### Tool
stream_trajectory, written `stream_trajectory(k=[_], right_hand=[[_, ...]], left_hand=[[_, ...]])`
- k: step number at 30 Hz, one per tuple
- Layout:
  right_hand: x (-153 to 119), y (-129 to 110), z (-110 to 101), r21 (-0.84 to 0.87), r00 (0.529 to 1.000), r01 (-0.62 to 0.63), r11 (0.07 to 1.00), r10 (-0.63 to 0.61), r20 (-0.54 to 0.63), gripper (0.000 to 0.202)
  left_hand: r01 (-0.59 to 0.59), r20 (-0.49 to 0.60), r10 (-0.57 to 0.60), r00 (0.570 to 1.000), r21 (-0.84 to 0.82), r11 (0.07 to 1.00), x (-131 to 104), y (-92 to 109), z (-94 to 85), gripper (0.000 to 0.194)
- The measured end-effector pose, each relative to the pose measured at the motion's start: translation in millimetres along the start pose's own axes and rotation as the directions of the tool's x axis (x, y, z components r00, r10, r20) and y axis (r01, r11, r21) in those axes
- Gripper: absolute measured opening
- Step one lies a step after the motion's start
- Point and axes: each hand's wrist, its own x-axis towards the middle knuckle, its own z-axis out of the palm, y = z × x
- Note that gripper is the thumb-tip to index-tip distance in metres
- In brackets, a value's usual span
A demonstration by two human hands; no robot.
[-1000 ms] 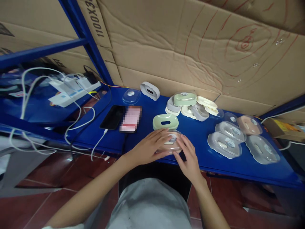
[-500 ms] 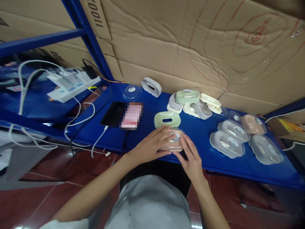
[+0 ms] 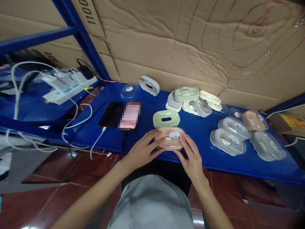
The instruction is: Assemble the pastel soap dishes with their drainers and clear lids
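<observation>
A pink oval box (image 3: 169, 143) with a clear lid and a round label lies at the table's front edge, between my hands. My left hand (image 3: 145, 148) grips its left end, with fingers on the lid and the thumb at the near side. Around the right end are the fingers and thumb of my right hand (image 3: 189, 152). Just behind the box sits an open green oval tray (image 3: 156, 119) with a slot in its bottom. Farther back, a lidded green box (image 3: 187, 94) rests on a pile of grey and cream pieces (image 3: 203, 107).
Several lidded grey boxes (image 3: 227, 142) and a lidded pink box (image 3: 254, 121) stand on the right of the blue table (image 3: 147, 109). At left are a black phone (image 3: 110, 114), another phone (image 3: 130, 116), cables and a power strip (image 3: 62, 92). A grey piece (image 3: 149, 85) leans at the cardboard.
My left hand has slid left off the lid's middle to the box's left end, uncovering more of the label. My right hand stays at the right end. The view has shifted slightly.
</observation>
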Motion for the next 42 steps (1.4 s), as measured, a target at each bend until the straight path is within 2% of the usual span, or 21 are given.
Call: stream_trajectory(k=[4,7,9,11,13,16,18,19,20,22,24,26,30,33,36,39,42], right_hand=[[1,16,-13,-0.045,0.999,-0.037,0.998,0.037,-0.014,0.067],[2,37,-27,-0.142,0.994,-0.090,0.986,0.080,-0.073,0.063],[5,48,-33,-0.215,0.986,-0.136,0.967,0.111,-0.123,0.061],[11,52,-35,-0.275,0.977,-0.176,0.945,0.132,-0.170,0.060],[19,46,-32,-0.284,0.977,-0.165,0.945,0.118,-0.176,0.059],[36,27,-17,-0.210,1.000,-0.009,0.978,0.006,-0.014,0.060],[48,14,-2,-0.169,0.988,0.104,0.980,-0.082,0.131,0.062],[54,9,6,-0.159,0.976,0.143,0.977,-0.113,0.185,0.063],[59,5,14,-0.152,0.966,0.171,0.974,-0.135,0.219,0.063],[64,0,25,-0.139,0.958,0.197,0.971,-0.160,0.238,0.059],[65,-1,29,-0.125,0.960,0.203,0.971,-0.172,0.221,0.052],[61,-2,28,-0.114,0.962,0.210,0.971,-0.184,0.202,0.047],[54,-3,20,-0.089,0.958,0.239,0.967,-0.220,0.183,0.046],[53,-2,18,-0.051,0.952,0.262,0.964,-0.250,0.179,0.048],[53,-1,18,-0.010,0.947,0.277,0.961,-0.271,0.172,0.050],[53,0,18,0.015,0.949,0.279,0.960,-0.278,0.152,0.050],[53,0,19,0.029,0.951,0.279,0.960,-0.280,0.131,0.047]], left_hand=[[-0.044,0.020,0.043,0.999,0.049,0.998,20,-5,-3.6,0.043],[0.041,-0.021,-0.038,0.999,0.168,0.985,35,-10,-1.5,0.040],[0.062,0.002,-0.064,0.998,0.203,0.977,40,-14,-0.3,0.033],[0.045,0.029,-0.052,0.998,0.198,0.979,43,-20,-4.1,0.030],[0.070,-0.016,-0.068,0.998,0.200,0.977,49,-31,-16.5,0.032],[0.252,-0.152,-0.217,0.964,0.275,0.928,68,-65,-48.1,0.035],[0.412,-0.197,-0.363,0.911,0.364,0.835,88,-96,-69.3,0.038],[0.452,-0.192,-0.409,0.892,0.398,0.798,99,-113,-77.5,0.048],[0.453,-0.166,-0.423,0.891,0.414,0.790,111,-128,-83.5,0.060],[0.387,-0.105,-0.379,0.920,0.413,0.824,133,-155,-89.0,0.080],[0.334,-0.071,-0.335,0.940,0.408,0.850,154,-173,-88.0,0.089],[0.318,-0.051,-0.327,0.944,0.412,0.854,172,-181,-84.0,0.087],[0.301,-0.033,-0.321,0.947,0.445,0.843,189,-176,-73.0,0.057],[0.256,0.012,-0.294,0.956,0.460,0.850,184,-163,-62.2,0.044],[0.183,0.140,-0.272,0.952,0.453,0.873,168,-152,-52.0,0.042],[0.135,0.261,-0.266,0.928,0.430,0.893,155,-145,-47.3,0.044],[0.110,0.293,-0.242,0.925,0.403,0.909,153,-132,-43.4,0.058]])
